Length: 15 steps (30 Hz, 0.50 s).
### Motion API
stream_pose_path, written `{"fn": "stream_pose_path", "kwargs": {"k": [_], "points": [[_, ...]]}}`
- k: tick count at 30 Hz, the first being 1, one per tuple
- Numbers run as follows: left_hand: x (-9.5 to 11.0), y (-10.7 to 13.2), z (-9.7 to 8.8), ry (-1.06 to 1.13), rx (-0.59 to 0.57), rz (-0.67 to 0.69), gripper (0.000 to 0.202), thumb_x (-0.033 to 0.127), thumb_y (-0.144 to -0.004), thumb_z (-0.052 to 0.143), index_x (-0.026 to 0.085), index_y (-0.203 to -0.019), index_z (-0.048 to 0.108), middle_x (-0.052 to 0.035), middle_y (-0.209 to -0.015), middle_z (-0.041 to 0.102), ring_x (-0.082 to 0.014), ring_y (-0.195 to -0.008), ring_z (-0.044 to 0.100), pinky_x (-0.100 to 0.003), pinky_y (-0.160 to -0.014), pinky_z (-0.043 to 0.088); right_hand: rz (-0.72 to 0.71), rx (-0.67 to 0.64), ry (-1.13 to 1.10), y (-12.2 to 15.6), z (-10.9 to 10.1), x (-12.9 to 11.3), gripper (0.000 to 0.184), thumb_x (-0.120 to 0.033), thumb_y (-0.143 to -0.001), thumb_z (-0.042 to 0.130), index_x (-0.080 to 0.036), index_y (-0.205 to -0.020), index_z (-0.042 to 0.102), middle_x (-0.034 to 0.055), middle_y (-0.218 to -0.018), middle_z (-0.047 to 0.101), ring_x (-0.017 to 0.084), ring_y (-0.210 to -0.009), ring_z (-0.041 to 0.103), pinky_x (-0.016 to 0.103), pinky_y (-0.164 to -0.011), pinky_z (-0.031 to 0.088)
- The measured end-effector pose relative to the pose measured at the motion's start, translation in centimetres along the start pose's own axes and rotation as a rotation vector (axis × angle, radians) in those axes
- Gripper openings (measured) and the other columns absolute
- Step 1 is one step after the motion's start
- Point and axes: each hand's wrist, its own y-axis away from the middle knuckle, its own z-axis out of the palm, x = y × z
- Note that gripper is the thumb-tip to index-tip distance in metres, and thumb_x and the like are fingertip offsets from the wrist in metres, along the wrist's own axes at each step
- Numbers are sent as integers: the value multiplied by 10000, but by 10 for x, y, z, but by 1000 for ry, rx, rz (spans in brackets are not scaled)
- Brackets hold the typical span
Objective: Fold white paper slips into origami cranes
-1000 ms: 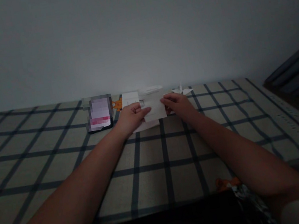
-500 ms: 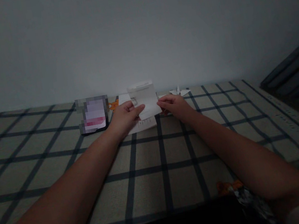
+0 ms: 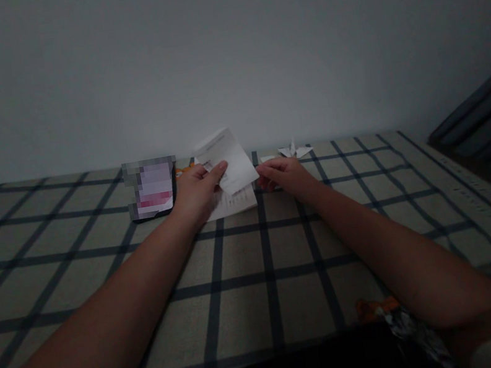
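Paper (image 3: 232,156), white with some print on it, was in our left hand (image 3: 195,192) in the head view, tilted above the checked cloth (image 3: 247,290). We pinched it at its left side, thumb on top and fingers mostly hidden behind. Our right hand (image 3: 283,171) was at its lower right corner, thumb and fingers close together; we could not tell whether they gripped that corner or were just beside it. Below, a printed sheet (image 3: 237,203) lay on the cloth, partly covered by the paper. To the left of our left hand we had a phone (image 3: 155,190), its screen blurred. Just beyond our right hand lay a folded white bird (image 3: 295,151), near the wall (image 3: 224,55).
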Motion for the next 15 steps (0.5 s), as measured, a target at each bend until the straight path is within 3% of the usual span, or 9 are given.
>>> {"fn": "stream_pose_path", "kwargs": {"k": [4,11,15], "points": [[3,3,1,-15,-4,12,346,335,-653,888,116,-873,735,-106,-924,775,-242,-860,742,-443,-895,587,-10,-6,2,1,1,-2,408,-566,-880,632,-170,-813,701,29,-746,699,113,-627,615,246,-585,501],[7,6,3,-46,-52,-69,352,344,-659,871,129,-893,718,-106,-927,776,-254,-873,743,-394,-800,602,-19,-5,104,-1,-1,-1,320,-478,-839,693,-161,-870,710,30,-747,717,116,-632,628,241,-591,495],[7,3,2,-48,33,-60,308,372,-707,831,146,-881,714,-80,-883,767,-217,-793,731,-331,-697,595,-32,-6,113,-2,-1,1,310,-467,-833,699,-157,-827,703,30,-730,708,117,-631,625,252,-608,496]]}}
